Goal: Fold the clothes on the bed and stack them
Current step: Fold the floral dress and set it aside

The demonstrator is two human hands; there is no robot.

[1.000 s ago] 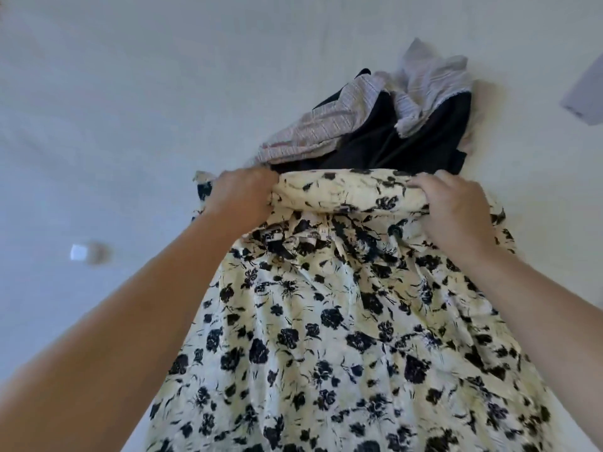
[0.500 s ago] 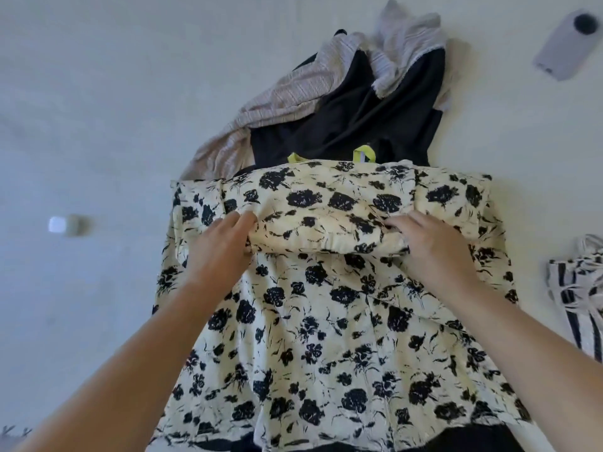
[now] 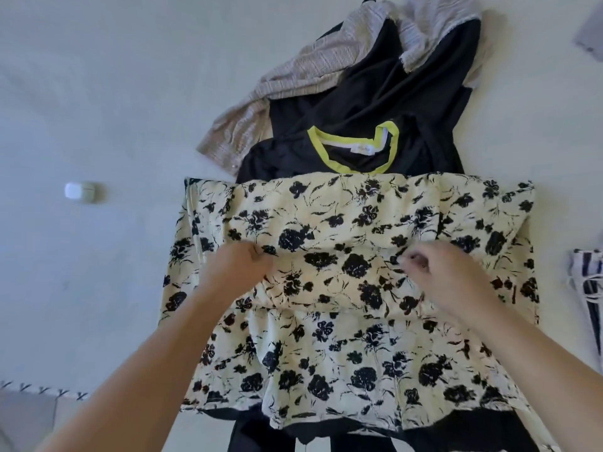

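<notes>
Head view, only view. Two hands in frame, both on one floral garment [image 3: 342,278], cream with black flowers, spread across the middle of the white bed [image 3: 98,109]. Top part is folded down over itself, fold edge runs straight left to right at the far side.

Left hand [image 3: 238,267]: fingers curled, pinching the fabric at the folded flap's lower edge. Right hand [image 3: 434,272]: fingers curled onto the same edge, gripping cloth; the exact pinch point is partly hidden by the knuckles.

Other clothes, counted:
- 1 black top with yellow-green neckline [image 3: 359,125], lying past the floral piece, its lower part tucked under it.
- 1 beige knit piece [image 3: 293,79], crumpled, draped over the black top's far left and top.
- 1 navy-and-white striped item [image 3: 587,288], cut off at the right frame edge, just beside the floral piece.
- Dark fabric [image 3: 261,432] pokes out beneath the floral hem, near edge.

Non-clothing: 1 small white case [image 3: 80,191] on the sheet, well apart on the left.

Open room: bare sheet left of the pile. Bed's near-left edge shows a patterned border [image 3: 42,391].
</notes>
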